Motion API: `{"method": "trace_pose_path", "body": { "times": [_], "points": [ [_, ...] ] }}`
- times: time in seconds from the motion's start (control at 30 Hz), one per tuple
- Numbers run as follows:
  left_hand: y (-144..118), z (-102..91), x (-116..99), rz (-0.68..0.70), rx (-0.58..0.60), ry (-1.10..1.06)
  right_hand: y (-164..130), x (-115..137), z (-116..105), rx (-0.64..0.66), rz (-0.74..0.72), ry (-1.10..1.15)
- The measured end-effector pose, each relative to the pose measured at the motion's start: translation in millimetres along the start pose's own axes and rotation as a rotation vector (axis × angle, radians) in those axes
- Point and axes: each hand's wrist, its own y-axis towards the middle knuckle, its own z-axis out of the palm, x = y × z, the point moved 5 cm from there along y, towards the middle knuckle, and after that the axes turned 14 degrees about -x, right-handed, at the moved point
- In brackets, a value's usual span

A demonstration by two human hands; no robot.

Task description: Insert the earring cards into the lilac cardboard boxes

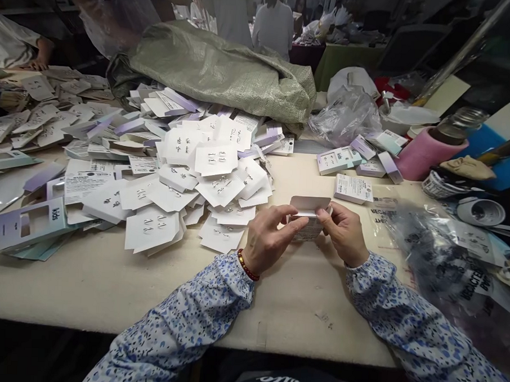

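I see both hands grasping a small white box (308, 216) above the cream table (107, 286): left hand (270, 236) pinching its side, right hand (344, 231) at its open flap. Heaped white cards (205, 172) lie left; a woven sack (218, 71) behind.

1 head camera looks forward and down, close over the table (107, 286).

Small white box (308, 215), flap open, above table.
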Motion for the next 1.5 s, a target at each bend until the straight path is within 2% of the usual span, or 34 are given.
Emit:
{"method": "trace_pose_path", "body": {
  "times": [0.47,0.63,0.83,0.97,1.03,1.17,1.23,1.3,1.4,1.5],
  "points": [
    [4,1.7,-3,0.036,-0.016,0.085,0,-3,-1,-0.034,-0.027,-0.025],
    [8,5.6,-2,-0.097,-0.001,-0.026,0,-4,-1,-0.020,-0.026,-0.018],
    [3,8.2,-2,-0.112,-0.028,-0.148,3,-5,-2,0.088,0.076,0.048],
    [-1,3.4,13,-0.260,-0.157,-0.183,3,-1,-1,0.058,-0.001,0.117],
    [-1,3.0,18,-0.296,-0.157,-0.203,1,-4,1,0.032,-0.022,0.109],
    [-2,2.3,18,-0.270,-0.149,-0.208,-6,-11,-3,-0.173,-0.102,0.068],
    [-3,3.2,17,-0.275,-0.145,-0.212,-11,-10,-6,-0.277,-0.201,0.043],
    [-6,5.2,17,-0.298,-0.130,-0.224,-16,-6,-7,-0.321,-0.335,0.027],
    [-8,6.9,19,-0.337,-0.124,-0.248,-18,1,-5,-0.280,-0.498,0.020],
    [-7,6.3,19,-0.339,-0.133,-0.264,-15,0,-3,-0.168,-0.520,0.016]
  ]
}}
